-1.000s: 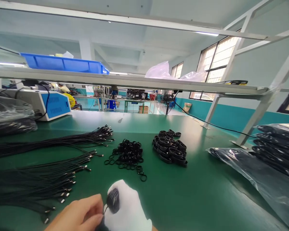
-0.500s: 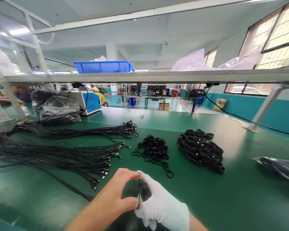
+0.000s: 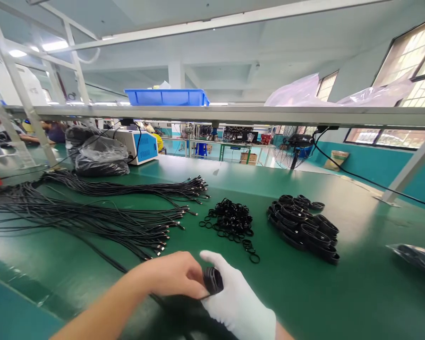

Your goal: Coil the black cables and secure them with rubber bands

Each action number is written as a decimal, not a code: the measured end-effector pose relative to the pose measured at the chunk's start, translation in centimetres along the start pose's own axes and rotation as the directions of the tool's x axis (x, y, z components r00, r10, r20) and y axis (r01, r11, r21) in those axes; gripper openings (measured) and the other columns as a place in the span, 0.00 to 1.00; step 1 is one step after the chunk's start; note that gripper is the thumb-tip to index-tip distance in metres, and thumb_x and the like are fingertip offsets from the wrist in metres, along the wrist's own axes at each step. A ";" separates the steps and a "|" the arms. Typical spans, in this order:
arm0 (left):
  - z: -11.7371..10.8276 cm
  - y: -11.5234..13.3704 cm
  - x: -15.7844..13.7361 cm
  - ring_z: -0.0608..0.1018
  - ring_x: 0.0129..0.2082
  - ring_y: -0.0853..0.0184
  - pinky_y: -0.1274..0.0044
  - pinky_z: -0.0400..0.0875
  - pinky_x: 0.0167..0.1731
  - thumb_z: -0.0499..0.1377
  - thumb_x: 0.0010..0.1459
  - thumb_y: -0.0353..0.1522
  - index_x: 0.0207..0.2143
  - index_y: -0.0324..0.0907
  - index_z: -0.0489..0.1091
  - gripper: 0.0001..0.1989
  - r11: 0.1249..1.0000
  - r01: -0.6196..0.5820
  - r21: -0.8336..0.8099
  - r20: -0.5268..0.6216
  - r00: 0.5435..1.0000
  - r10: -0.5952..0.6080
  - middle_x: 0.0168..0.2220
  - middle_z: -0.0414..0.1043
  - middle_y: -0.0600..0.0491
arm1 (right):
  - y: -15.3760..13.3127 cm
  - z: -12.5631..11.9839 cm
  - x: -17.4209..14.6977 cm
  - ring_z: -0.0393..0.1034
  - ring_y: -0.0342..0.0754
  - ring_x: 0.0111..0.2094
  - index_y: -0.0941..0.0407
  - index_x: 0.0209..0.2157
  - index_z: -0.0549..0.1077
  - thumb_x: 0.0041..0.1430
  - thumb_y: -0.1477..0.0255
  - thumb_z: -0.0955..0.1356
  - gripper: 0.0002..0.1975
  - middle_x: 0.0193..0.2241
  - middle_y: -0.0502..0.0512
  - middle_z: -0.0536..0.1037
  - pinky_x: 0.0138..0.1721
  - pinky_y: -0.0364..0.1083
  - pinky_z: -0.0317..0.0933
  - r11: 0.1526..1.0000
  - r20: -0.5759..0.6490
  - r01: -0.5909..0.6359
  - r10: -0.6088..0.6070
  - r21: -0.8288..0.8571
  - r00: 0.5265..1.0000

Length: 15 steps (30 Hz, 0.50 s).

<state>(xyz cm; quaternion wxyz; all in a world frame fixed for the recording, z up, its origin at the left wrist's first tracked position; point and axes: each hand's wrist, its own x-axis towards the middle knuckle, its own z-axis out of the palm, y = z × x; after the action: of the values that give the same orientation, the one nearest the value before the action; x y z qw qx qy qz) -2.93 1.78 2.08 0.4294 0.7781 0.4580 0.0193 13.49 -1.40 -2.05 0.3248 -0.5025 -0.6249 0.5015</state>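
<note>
My right hand (image 3: pixel 239 300), in a white glove, is closed around a small coil of black cable (image 3: pixel 213 280), low in the middle of the head view. Its gloved thumb sticks up past the coil's top. My bare left hand (image 3: pixel 175 274) bends in from the left, its fingers curled at the coil's left side. A thin dark strand shows at the left thumb tip; the other fingertips are hidden. Beyond my hands lies a pile of small black rings (image 3: pixel 232 217). Left of it, black cables (image 3: pixel 127 224) with metal plugs are spread out in bundles.
Wound black coils (image 3: pixel 304 224) are heaped on the green table (image 3: pixel 368 278) at right, near a plastic bag (image 3: pixel 416 259). A blue-and-white machine (image 3: pixel 141 146) and bagged material (image 3: pixel 101 153) stand at back left. A shelf (image 3: pixel 241 113) crosses above, holding a blue bin (image 3: pixel 166 97).
My left thumb and finger, spread across a thin black loop before, have closed in and turned down beside the coil. My right hand still holds the coil. The view has swung slightly left.
</note>
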 end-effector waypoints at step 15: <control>6.3 1.6 -2.4 0.73 0.27 0.59 0.74 0.59 0.26 0.50 0.55 0.31 0.29 0.49 0.74 0.12 0.944 -0.026 0.328 -0.501 0.843 0.197 0.27 0.75 0.49 | -0.9 -2.1 -0.3 0.49 0.35 0.19 0.55 0.32 0.61 0.32 0.83 0.61 0.19 0.20 0.41 0.57 0.18 0.38 0.46 0.977 0.089 -0.024 0.005 0.212 0.996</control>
<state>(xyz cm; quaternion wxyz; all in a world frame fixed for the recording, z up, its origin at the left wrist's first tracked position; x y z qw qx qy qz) -0.58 -4.37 0.09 0.1583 0.8257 0.5087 0.1855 15.21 -1.08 -0.56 0.3451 -0.4468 -0.5777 0.5895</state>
